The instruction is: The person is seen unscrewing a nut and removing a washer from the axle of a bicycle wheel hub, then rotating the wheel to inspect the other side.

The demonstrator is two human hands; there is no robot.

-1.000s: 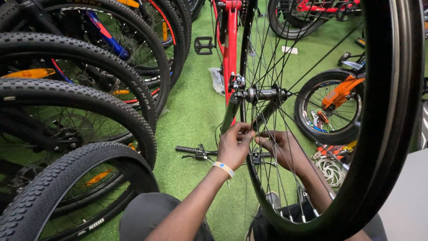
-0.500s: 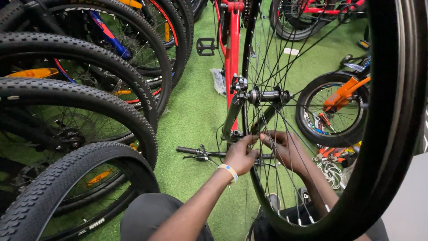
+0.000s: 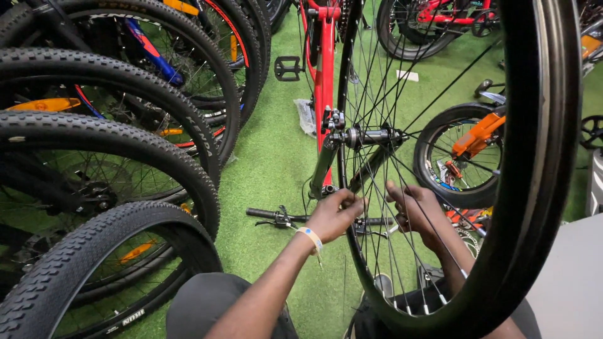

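The front wheel (image 3: 440, 188) of the upturned red bicycle (image 3: 323, 75) fills the centre and right of the frame, its hub (image 3: 370, 135) at mid-height just right of centre and its black tyre (image 3: 534, 157) sweeping down the right edge. Your left hand (image 3: 336, 213) sits just below the hub on the near side of the wheel, fingers drawn together in a pinch at the spokes (image 3: 383, 207); what they grip is too small to tell. Your right hand (image 3: 418, 210) lies on the far side, seen through the spokes, fingers curled with their tips against them; whether it clamps anything I cannot tell. My judgement is that the work is at the spokes near the fork leg (image 3: 323, 166): keep both hands opposed across the same spoke so the wheel cannot turn, hold the wrists clear of neighbouring spokes, and apply force in small amounts. The handlebar (image 3: 276, 216) with its brake lever lies on the green turf (image 3: 270, 163) just left of your left hand; avoid knocking it. A row of knobbly-tyred bicycles (image 3: 107, 157) crowds the left of the frame, and an orange small-wheeled bicycle (image 3: 468, 147) stands behind at centre right. A grey surface (image 3: 565, 282) occupies the lower right corner.
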